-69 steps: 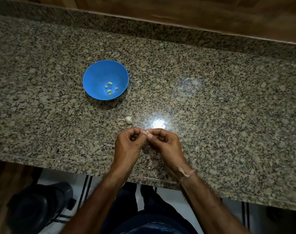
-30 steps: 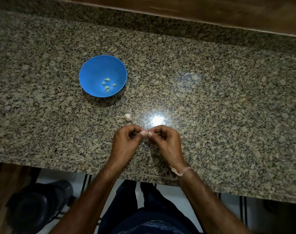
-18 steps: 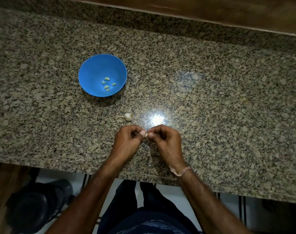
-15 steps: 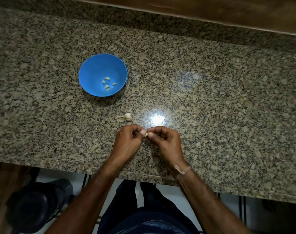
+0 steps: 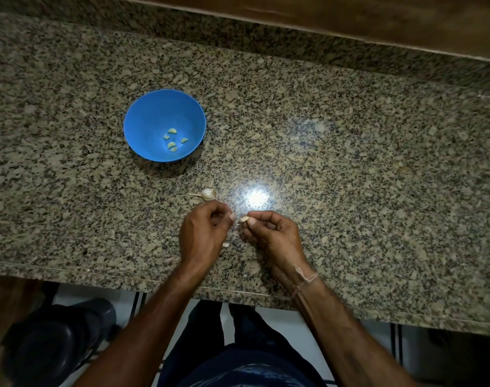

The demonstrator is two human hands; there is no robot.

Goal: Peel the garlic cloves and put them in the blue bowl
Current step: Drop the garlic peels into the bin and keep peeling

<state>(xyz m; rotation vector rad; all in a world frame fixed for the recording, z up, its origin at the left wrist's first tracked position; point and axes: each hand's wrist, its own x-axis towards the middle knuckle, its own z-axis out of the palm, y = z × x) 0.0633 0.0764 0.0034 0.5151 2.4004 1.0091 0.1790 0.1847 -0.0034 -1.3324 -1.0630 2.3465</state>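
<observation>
while right hand [image 5: 271,233] pinches papery clove [image 5: 244,219], left hand [image 5: 203,233] curls.

The left hand [image 5: 203,231] curls its fingers [image 5: 224,216] inward, hiding whatever they may hold.

Speckled granite counter [image 5: 336,169], blue bowl [image 5: 146,118], garlic bulb [image 5: 207,193], perhaps a skin scrap [image 5: 226,244]

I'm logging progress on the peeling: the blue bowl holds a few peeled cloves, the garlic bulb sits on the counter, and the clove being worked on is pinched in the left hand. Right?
One thing is wrong: the head view shows the clove pinched in the right hand, not the left hand. The blue bowl does hold peeled cloves, and the garlic bulb sits on the counter.
</observation>
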